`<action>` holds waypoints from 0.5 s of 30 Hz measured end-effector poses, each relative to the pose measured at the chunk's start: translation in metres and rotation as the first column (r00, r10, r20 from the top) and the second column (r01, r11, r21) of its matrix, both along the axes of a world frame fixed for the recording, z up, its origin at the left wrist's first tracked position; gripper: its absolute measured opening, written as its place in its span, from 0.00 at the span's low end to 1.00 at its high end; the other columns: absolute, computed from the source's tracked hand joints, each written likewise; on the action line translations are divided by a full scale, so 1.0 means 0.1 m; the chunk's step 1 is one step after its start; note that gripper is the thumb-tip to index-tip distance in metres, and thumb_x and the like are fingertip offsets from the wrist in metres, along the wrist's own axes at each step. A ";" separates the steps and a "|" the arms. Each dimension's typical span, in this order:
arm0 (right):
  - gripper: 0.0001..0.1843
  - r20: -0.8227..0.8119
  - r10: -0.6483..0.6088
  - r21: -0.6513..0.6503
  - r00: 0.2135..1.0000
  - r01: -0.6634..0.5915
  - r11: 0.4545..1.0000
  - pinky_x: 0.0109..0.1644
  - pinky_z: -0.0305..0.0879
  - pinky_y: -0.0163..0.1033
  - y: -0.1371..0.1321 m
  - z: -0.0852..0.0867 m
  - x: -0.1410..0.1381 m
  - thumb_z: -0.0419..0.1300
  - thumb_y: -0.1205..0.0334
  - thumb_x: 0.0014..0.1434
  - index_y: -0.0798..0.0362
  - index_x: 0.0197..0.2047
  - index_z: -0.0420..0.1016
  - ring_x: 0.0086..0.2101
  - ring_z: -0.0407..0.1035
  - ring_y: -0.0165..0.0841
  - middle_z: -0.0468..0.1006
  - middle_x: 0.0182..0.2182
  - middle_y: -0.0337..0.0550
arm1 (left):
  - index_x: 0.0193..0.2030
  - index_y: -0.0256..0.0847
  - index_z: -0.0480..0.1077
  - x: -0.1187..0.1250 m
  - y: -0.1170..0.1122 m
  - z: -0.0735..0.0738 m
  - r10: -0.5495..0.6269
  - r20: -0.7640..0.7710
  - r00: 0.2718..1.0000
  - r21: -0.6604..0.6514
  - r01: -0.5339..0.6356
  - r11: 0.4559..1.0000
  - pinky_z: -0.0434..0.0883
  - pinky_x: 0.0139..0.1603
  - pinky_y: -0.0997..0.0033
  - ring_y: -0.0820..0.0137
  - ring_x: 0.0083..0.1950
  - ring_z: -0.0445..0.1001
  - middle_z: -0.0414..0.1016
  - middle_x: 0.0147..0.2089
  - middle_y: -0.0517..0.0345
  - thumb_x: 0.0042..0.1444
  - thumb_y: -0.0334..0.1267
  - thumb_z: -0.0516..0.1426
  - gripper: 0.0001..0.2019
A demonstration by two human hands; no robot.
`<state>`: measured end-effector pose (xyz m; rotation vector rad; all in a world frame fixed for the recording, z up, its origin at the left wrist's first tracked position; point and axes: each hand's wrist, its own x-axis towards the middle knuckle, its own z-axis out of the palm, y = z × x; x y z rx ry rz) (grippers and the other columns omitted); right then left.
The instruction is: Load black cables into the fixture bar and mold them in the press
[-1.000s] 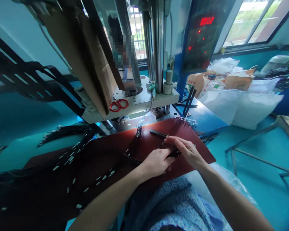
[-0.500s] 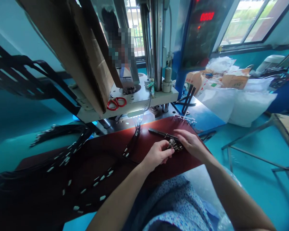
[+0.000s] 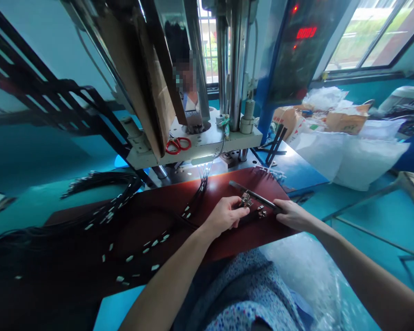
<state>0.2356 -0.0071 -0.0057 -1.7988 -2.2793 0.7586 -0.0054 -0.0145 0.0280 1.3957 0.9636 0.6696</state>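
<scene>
My left hand (image 3: 224, 215) is closed in a pinch on a small metal-tipped connector (image 3: 245, 200) at the end of a black cable, over the dark red work board (image 3: 179, 202). My right hand (image 3: 291, 214) lies at the board's right edge, fingers curled round the near end of a thin black bar (image 3: 253, 195) that runs up and to the left. A second connector (image 3: 261, 212) rests on the board between the two hands. Black cables with white tags (image 3: 124, 230) fan out over the left of the board.
A press machine (image 3: 200, 138) stands behind the board, with red-handled scissors (image 3: 177, 144) on its white platform and a red digit display (image 3: 305, 32) at the upper right. White bags (image 3: 348, 151) and cardboard lie to the right. A clear plastic bag (image 3: 307, 271) sits by my lap.
My hands have drawn apart: the right one slid right to the board's edge and onto the bar's end. The left keeps its pinch on the connector. The view shifted slightly.
</scene>
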 end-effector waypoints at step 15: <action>0.20 -0.963 -0.193 -0.127 0.190 0.314 0.941 0.12 0.45 0.29 -0.34 -0.35 -0.90 0.47 0.46 0.64 0.53 0.29 0.63 0.10 0.51 0.23 0.62 0.11 0.30 | 0.23 0.37 0.64 0.19 0.07 -0.24 -0.026 -0.103 0.994 -0.057 0.020 0.998 0.50 0.18 0.78 0.80 0.16 0.52 0.55 0.15 0.68 0.45 0.35 0.52 0.05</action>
